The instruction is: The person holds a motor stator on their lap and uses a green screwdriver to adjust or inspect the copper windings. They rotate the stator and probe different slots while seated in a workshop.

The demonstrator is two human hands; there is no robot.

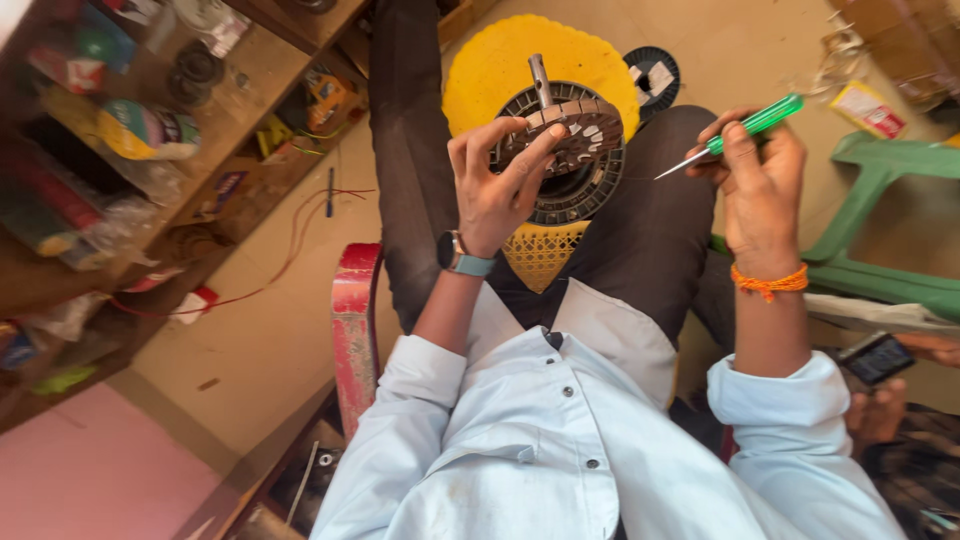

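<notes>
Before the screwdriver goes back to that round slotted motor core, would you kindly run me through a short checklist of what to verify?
1. Left hand grips the round slotted motor core from its near side, fingers over the top face: ok.
2. Core is supported: it sits above the lap and the yellow plastic stool; whether it rests on either, cannot tell.
3. Right hand holds the green-handled screwdriver firmly: ok.
4. Metal tip points toward the core but is apart from it: ok.
5. Left fingers clear of the tip's path: cannot tell, since they cover part of the face.
6. Central shaft stands upright and unobstructed: ok.
</notes>
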